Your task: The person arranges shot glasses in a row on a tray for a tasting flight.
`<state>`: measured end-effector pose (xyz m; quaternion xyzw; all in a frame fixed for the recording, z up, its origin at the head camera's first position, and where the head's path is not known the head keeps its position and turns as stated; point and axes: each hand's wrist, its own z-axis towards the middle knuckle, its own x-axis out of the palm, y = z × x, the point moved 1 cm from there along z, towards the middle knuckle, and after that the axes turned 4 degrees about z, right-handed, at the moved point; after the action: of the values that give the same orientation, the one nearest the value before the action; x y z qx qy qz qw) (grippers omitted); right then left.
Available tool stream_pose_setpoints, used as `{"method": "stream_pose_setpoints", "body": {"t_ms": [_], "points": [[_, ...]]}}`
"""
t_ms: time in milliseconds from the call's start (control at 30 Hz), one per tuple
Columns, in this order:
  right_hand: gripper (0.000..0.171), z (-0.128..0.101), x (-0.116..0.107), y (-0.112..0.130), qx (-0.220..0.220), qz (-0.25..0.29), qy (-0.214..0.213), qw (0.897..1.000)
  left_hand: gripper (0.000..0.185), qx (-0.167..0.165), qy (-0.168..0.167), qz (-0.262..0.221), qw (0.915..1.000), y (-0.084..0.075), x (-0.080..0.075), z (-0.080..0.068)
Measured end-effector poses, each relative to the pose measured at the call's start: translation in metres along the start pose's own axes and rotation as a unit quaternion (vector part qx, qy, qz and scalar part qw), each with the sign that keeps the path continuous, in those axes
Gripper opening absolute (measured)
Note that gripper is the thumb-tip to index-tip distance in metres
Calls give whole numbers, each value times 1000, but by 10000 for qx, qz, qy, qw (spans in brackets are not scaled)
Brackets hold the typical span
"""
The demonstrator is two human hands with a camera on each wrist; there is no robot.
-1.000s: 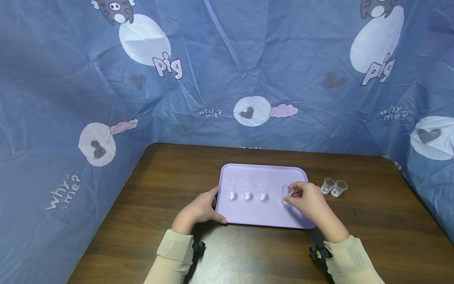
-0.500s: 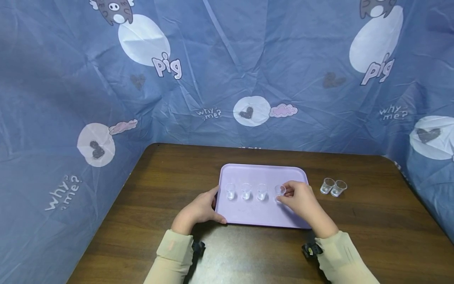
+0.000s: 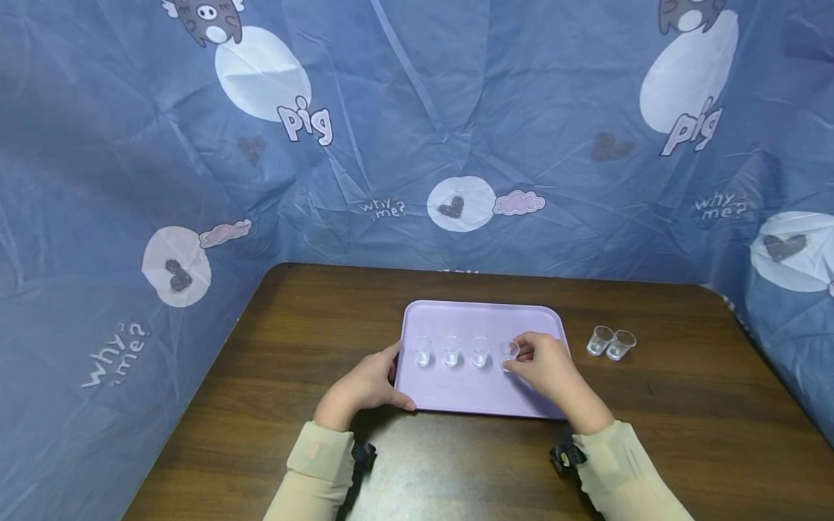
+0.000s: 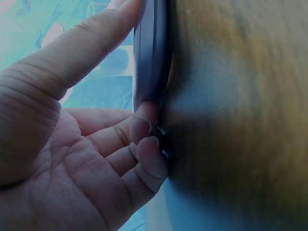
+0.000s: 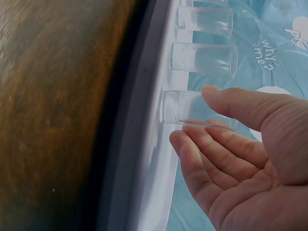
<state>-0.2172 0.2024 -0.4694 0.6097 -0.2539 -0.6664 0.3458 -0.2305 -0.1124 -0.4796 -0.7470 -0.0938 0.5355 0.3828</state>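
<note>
A lilac tray lies on the table. My left hand holds its left side, thumb along the near corner and the other fingertips curled at the tray's edge in the left wrist view. Over the tray's right half, my right hand pinches a clear shot glass between thumb and fingers, the glass upright with its base at the tray surface. To its left stand three more upright shot glasses in a row: one at the left end, a middle one and the nearest.
Two more clear shot glasses, one on the left and one on the right, stand close together on the wooden table, right of the tray. A blue printed cloth hangs behind and around the table.
My right hand has moved left with the shot glass, bringing it close to the row of three. My left hand has stayed at the tray's left side.
</note>
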Motion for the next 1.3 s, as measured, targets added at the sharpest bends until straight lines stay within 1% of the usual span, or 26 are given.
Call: {"method": "stream_pose_setpoints", "body": {"t_ms": [300,567,700,1000,1167,1300], "points": [[21,0,0,1,92,-139,-14,9999,117,-68,24,-4,10000,-1,0,1],[22,0,2,0,155,-122,-4,9998,117,-66,-23,38,10000,-1,0,1],[22,0,3,-1,155,-136,-5,9998,118,-106,6,1,9999,-1,0,1],[30,-2,-1,-1,166,98,128,9997,117,-37,29,-16,10000,-1,-1,1],[30,-5,-8,-1,73,112,-22,9999,116,-61,11,27,10000,-1,0,1],[31,-7,-14,-2,-23,68,-135,9999,117,-147,4,39,9999,-1,0,0]]}}
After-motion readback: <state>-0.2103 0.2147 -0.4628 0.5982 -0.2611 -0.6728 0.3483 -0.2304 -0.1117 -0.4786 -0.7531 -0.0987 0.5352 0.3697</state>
